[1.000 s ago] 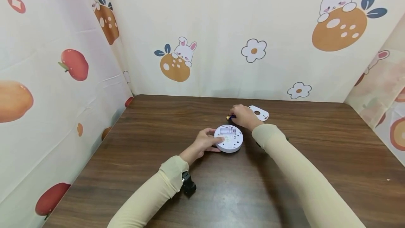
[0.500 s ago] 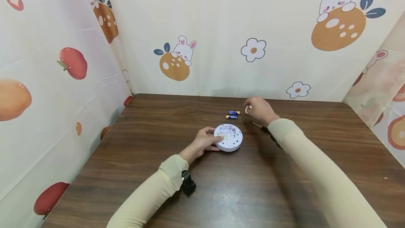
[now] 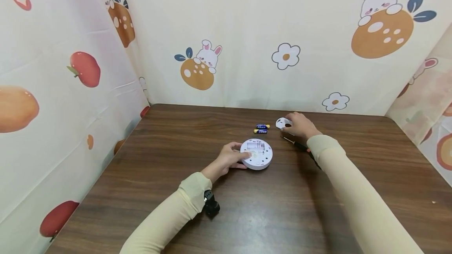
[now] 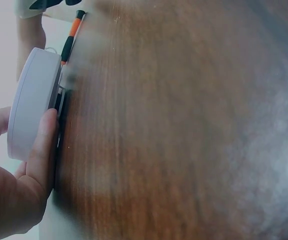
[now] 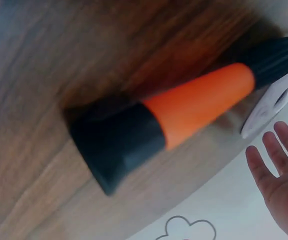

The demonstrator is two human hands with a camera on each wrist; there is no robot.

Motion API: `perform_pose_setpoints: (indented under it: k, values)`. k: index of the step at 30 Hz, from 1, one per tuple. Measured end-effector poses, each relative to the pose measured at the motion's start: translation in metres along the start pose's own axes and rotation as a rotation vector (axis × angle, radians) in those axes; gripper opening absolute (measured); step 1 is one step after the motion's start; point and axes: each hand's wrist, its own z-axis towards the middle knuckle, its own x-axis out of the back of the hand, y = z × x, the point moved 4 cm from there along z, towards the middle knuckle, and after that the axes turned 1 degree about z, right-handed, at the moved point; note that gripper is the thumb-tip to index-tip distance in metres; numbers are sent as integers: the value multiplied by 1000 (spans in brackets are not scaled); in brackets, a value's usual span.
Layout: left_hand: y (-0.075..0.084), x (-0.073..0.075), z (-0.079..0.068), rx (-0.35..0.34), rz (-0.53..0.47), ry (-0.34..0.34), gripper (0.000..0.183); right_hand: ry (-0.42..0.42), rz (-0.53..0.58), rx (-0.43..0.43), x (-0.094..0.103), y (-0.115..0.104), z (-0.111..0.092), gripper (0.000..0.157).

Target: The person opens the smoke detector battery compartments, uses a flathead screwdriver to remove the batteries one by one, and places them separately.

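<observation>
A round white smoke detector, its battery bay bare and facing up, is in my left hand. The thumb presses on its face while the other fingers support the edge from below; the left wrist view shows this hold side-on. My right hand is at a white mounting plate near the back of the table and covers part of it. In the right wrist view its fingers are stretched out beside the plate, with a gap between them.
Two blue-and-yellow batteries lie behind the detector. A black-and-orange screwdriver lies below my right hand, large in the right wrist view. A patterned curtain rises along the back edge of the wooden table.
My right hand has left the two batteries, which now lie side by side, and moved right to the mounting plate. The screwdriver has come into sight. My left hand keeps its hold.
</observation>
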Motion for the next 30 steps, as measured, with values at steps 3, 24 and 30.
perform_pose_setpoints:
  k: [3,24,30]
  values:
    - [0,-1,0,1,-2,-2,54,-25,14,8,-4,5,1,58]
    - [7,0,-17,-72,116,-34,52,176,32,182,13,-16,-18,34]
    - [3,7,-22,-60,58,-55,35,190,94,225,26,-43,-43,35]
